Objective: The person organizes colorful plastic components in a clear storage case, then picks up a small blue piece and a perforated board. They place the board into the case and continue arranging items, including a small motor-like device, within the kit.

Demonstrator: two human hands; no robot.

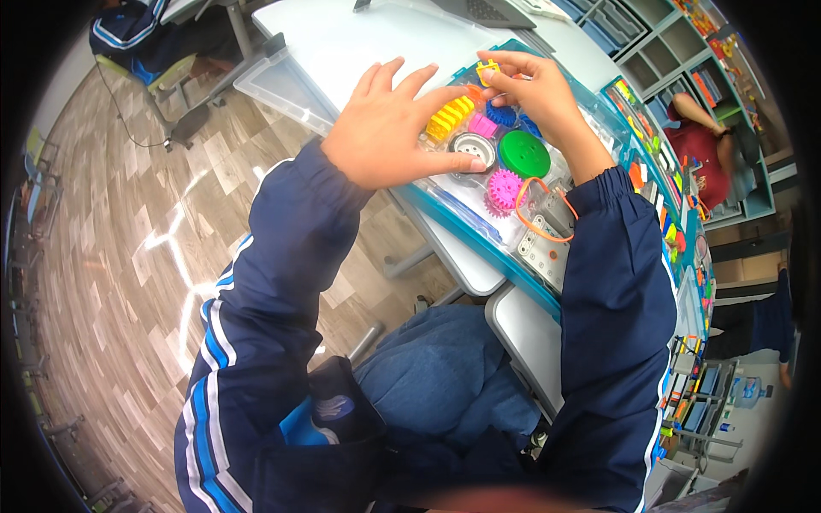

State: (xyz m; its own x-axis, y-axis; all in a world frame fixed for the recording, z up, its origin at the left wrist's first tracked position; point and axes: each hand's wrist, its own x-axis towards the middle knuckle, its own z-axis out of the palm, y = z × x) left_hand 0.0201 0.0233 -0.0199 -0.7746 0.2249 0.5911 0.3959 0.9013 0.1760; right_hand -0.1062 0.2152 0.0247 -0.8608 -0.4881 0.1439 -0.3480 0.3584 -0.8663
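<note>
My left hand (380, 132) is spread flat with fingers apart over the near-left side of a teal-rimmed parts tray (466, 242). Pinched between the thumb and fingers of my right hand (534, 94) is a small yellow plastic building piece (487, 72), held above the tray's far end. Beneath and between the hands lie a ridged yellow part (450, 118), a pink piece (483, 126), a grey wheel (473, 152), a green disc (524, 154), pink gears (505, 188) and blue gears (501, 114). An orange band (523, 208) loops by a grey block with holes (541, 256).
A clear plastic lid (278, 92) lies at the left on the white table (312, 34). More trays of colourful parts (637, 128) stand to the right. Beyond are shelves (663, 60) and a person in a dark red shirt (697, 158). Another person sits at upper left.
</note>
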